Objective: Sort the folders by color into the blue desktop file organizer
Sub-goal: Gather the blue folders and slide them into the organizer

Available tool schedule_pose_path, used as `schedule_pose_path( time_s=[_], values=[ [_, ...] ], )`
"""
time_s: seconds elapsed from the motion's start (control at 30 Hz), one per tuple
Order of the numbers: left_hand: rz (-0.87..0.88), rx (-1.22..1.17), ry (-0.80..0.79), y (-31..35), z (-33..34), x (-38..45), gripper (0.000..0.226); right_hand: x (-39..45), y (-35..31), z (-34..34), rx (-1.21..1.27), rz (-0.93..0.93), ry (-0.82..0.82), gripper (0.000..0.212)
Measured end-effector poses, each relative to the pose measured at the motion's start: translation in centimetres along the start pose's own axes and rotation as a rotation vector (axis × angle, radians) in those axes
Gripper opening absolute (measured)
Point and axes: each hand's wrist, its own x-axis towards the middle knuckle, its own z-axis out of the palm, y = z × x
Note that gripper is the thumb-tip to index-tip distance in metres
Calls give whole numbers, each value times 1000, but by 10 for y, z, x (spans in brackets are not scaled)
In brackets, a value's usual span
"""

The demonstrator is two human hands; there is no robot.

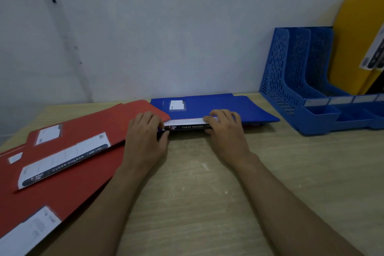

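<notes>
A stack of blue folders (pixel 209 106) lies flat on the wooden table near the wall. My left hand (pixel 145 131) grips the stack's near edge at its left end, thumb under the white and black label strip. My right hand (pixel 225 122) holds the same edge further right, fingers curled over the top. Several red folders (pixel 79 147) lie spread and overlapping on the left. The blue desktop file organizer (pixel 295 81) stands at the right, with yellow folders (pixel 353 43) upright in its far compartment.
The wooden table (pixel 207 183) runs up to a pale wall behind. The organizer's two nearer slots show no folders. A label strip hangs on the yellow folders at the right edge of the view.
</notes>
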Motion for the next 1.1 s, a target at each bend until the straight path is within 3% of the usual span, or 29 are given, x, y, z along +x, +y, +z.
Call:
schedule_pose_path(
  time_s=[0.1, 0.23, 0.3, 0.4, 0.53, 0.7, 0.9, 1.1],
  values=[
    [-76, 18, -37, 2, -3, -2, 34, 4, -4, 1, -32, -31, -6, 44],
    [-160, 30, -72, 6, -6, -5, 35, 14, -1, 5, -12, 80, -48, 46],
    [-186, -20, 3, 6, -7, -3, 30, 17, 1, 6, 48, 86, 48, 44],
    [-123, -133, 142, 8, -6, -3, 5, 17, 5, 4, 120, 127, 257, 36],
    [-223, -309, 218, 8, -4, -1, 43, 18, 7, -3, 227, 208, 456, 30],
    [-205, -508, 124, 16, -3, -2, 76, 19, 2, -10, 319, 226, 626, 37],
    [-87, -1091, -33, 52, -1, 4, 95, 11, -34, -14, 382, 75, 508, 27],
    [-236, -1106, 132, 66, -2, 23, 66, 10, -45, -16, 428, 27, 457, 32]
  ],
)
